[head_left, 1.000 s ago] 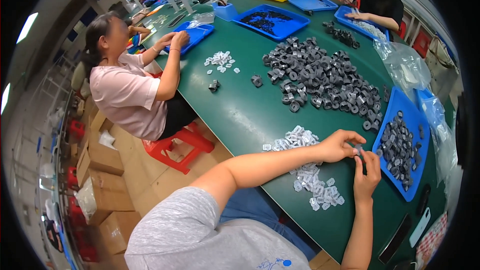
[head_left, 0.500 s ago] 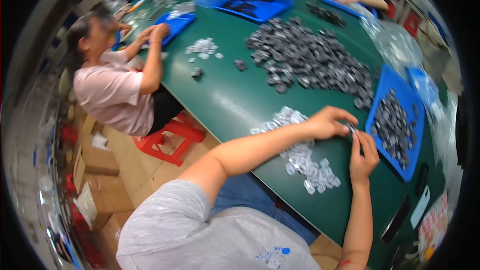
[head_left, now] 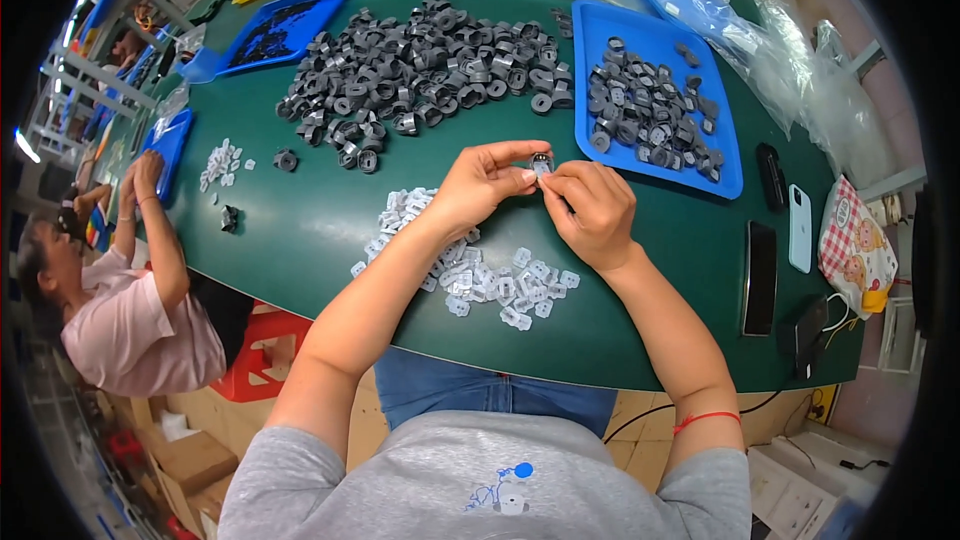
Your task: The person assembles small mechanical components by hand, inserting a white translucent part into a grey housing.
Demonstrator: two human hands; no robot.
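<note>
Between my two hands, over the green table, is a small dark grey plastic part [head_left: 541, 159] with a pale, clear-looking face. My left hand [head_left: 488, 183] grips it between thumb and forefinger. The closed fingertips of my right hand [head_left: 592, 208] pinch at the lower side of the same part; whether they hold a separate small piece cannot be seen. Beneath my left forearm and just in front of me lies a loose heap of small translucent white plastic pieces [head_left: 508, 290]. Beyond my hands spreads a big pile of dark grey ring-shaped parts [head_left: 420, 65].
A blue tray [head_left: 735, 178] of grey parts stands to the right, near clear plastic bags [head_left: 720, 25]. Phones [head_left: 760, 280] and a checked bag [head_left: 858, 250] lie at the right edge. A co-worker [head_left: 150, 310] sits at the left by another blue tray [head_left: 180, 145].
The view has swung to the right, bringing my hands to the middle of the picture. My hands stay together, fingers closed at the small grey part.
</note>
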